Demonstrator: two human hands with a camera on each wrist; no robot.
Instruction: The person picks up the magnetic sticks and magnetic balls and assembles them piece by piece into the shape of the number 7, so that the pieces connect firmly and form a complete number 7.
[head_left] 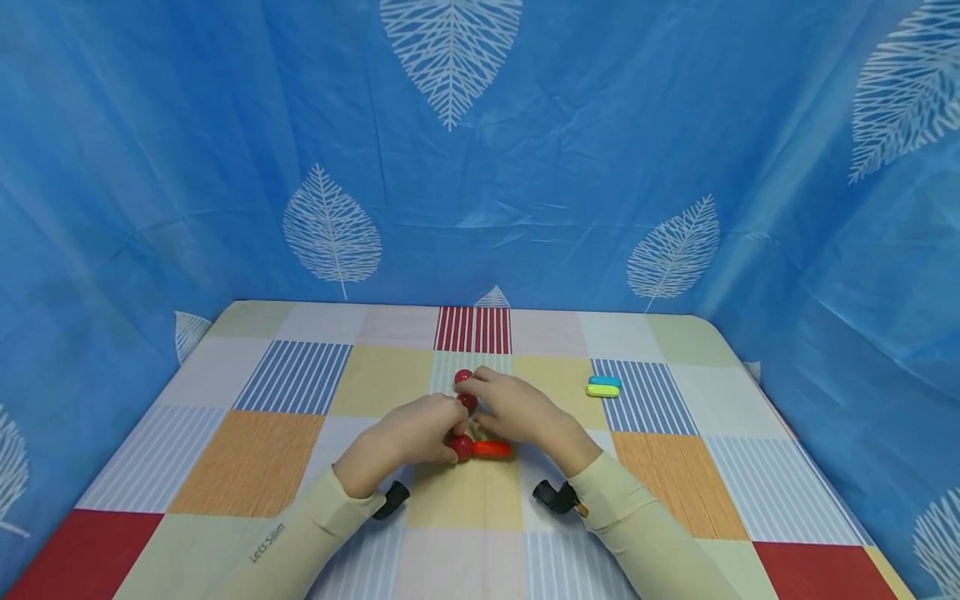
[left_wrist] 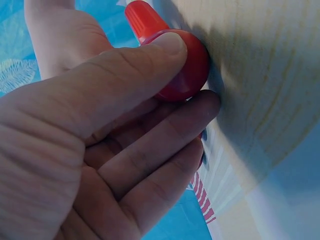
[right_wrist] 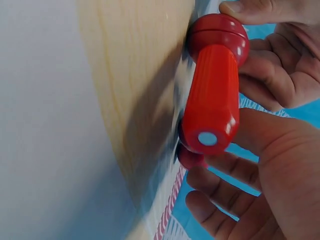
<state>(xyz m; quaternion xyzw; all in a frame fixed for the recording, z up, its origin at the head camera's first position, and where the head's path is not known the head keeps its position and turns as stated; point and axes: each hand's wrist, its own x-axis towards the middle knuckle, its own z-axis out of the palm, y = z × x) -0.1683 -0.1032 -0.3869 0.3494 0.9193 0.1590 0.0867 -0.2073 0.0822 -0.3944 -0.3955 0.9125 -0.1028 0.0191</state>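
Observation:
My left hand [head_left: 416, 429] pinches a glossy red ball [left_wrist: 192, 70] between thumb and fingers, close to the tabletop. An orange-red ribbed toy stick [head_left: 492, 450] extends from that ball toward the right; its free end shows a pale round disc in the right wrist view. My right hand [head_left: 521, 408] reaches in from the other side, fingertips right at a middle red ball [head_left: 468, 403] and a far red ball [head_left: 462, 376]. In the right wrist view the stick hides its thumb tip, and I cannot tell whether that hand grips a ball.
A blue stick [head_left: 604, 381] and a yellow-green stick [head_left: 603, 391] lie side by side to the right. The table has a patchwork cloth [head_left: 247, 458]. Blue curtains with white leaf prints [head_left: 333, 225] enclose its back and sides.

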